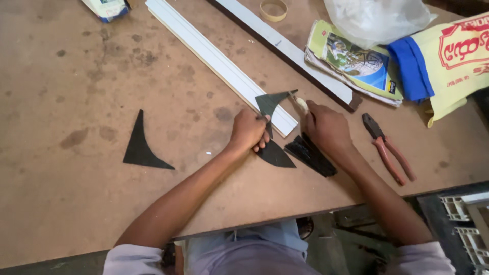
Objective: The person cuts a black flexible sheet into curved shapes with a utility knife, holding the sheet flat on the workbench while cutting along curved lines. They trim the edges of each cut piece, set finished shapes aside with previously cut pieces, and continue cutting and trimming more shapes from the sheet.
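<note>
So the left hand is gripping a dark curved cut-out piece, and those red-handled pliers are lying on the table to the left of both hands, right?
Not quite. The head view shows the pliers lying to the right of both hands, beside the right hand. The left hand does grip the dark cut-out piece.

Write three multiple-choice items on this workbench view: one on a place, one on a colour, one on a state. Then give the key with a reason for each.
1. Where do the pliers lie?
A. beside the right hand, towards the table's right edge
B. beside the lone dark curved piece
C. on the white strip

2. What colour are the plier handles?
A. blue
B. reddish
C. green

3. What is the left hand doing?
A. resting open on the table
B. holding the roll of tape
C. closed around a dark curved sheet piece

Key: 1 A, they lie just past the right wrist; 2 B, both handles look reddish; 3 C, the fingers wrap the dark piece at the strip's end.
</note>
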A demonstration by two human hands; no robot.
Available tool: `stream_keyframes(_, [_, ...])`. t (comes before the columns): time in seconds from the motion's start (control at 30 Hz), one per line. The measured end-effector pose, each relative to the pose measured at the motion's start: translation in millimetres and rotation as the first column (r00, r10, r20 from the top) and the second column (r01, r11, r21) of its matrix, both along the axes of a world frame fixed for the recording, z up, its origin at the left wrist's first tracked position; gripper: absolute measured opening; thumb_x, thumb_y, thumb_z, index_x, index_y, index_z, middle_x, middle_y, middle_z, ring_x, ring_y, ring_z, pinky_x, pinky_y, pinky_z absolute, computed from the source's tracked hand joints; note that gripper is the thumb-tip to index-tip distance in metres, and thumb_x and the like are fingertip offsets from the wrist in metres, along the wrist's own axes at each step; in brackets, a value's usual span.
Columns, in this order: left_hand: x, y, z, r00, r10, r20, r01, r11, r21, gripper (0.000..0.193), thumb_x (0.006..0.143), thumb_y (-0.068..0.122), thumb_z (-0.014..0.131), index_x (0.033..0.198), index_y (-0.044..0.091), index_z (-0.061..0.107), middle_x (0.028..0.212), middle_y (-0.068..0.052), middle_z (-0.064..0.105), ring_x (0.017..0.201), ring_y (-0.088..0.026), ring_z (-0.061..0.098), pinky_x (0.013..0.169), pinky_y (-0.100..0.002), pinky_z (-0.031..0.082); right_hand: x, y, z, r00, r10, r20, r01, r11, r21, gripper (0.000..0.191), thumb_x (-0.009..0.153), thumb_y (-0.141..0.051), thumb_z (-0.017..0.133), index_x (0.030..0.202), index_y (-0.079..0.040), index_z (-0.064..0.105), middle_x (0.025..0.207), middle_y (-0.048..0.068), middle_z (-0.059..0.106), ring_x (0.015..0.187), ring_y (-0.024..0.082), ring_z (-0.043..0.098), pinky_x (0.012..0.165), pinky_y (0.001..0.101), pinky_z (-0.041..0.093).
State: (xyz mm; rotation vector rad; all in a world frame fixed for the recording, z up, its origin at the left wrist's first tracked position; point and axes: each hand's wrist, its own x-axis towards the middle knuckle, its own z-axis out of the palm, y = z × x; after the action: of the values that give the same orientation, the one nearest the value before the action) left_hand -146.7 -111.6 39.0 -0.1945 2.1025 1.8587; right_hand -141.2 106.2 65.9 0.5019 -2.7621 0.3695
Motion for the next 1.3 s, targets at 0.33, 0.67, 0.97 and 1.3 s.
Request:
stream_keyframes(0.33, [-11, -6, 2, 0.997, -0.075, -0.033, 0.071, 0.992, -0.1, 0.047, 0.099, 0.023, 0.063, 0.06, -0.005, 0.066, 0.05, -0.009, 0.063, 0.034, -0.015, 0.056, 0.033, -0.032, 0.042, 15, -14, 10, 0.998, -0.039, 0.048, 0.047, 0.981, -0.186, 0.029, 0.101, -0.019, 0.06, 0.125, -0.007, 0.069, 0.097, 0.023, 0.071, 0.081, 0.043, 0.067, 0.07, 0.0514, 0.052])
stream_keyframes(0.67, [-20, 4, 27, 0.913, -0.308, -0.267, 0.001, 0.657, -0.754, 0.044, 0.09, 0.044, 0.076, 0.084, 0.0, 0.073, 0.086, -0.021, 0.072, 0.086, -0.039, 0.071, 0.074, -0.05, 0.054, 23, -6, 0, 0.991, -0.105, 0.087, 0.116, 0.985, -0.124, 0.029, 0.101, -0.022, 0.059, 0.125, -0.009, 0.07, 0.091, 0.021, 0.071, 0.077, 0.042, 0.067, 0.069, 0.0522, 0.052])
stream_keyframes(0.97, [-11, 12, 21, 0.831, -0.269, -0.487, -0.104, 0.785, -0.611, 0.029, 0.085, 0.024, 0.074, 0.11, 0.011, 0.071, 0.081, -0.017, 0.073, 0.084, -0.039, 0.071, 0.071, -0.054, 0.051, 39, -2, 13, 0.984, -0.16, 0.074, 0.173, 0.957, -0.233, 0.036, 0.101, -0.019, 0.059, 0.134, -0.005, 0.063, 0.091, 0.022, 0.072, 0.075, 0.041, 0.068, 0.066, 0.0505, 0.052])
stream_keyframes(1.3, [-31, 10, -3, 0.9, -0.188, -0.393, -0.078, 0.818, -0.57, 0.036, 0.081, 0.033, 0.082, 0.088, 0.003, 0.064, 0.087, -0.021, 0.07, 0.089, -0.045, 0.067, 0.075, -0.055, 0.051, 35, -10, -1, 0.996, -0.056, -0.066, 0.047, 0.991, -0.124, 0.036, 0.097, -0.007, 0.062, 0.132, -0.004, 0.065, 0.089, 0.02, 0.071, 0.075, 0.04, 0.069, 0.067, 0.0484, 0.055])
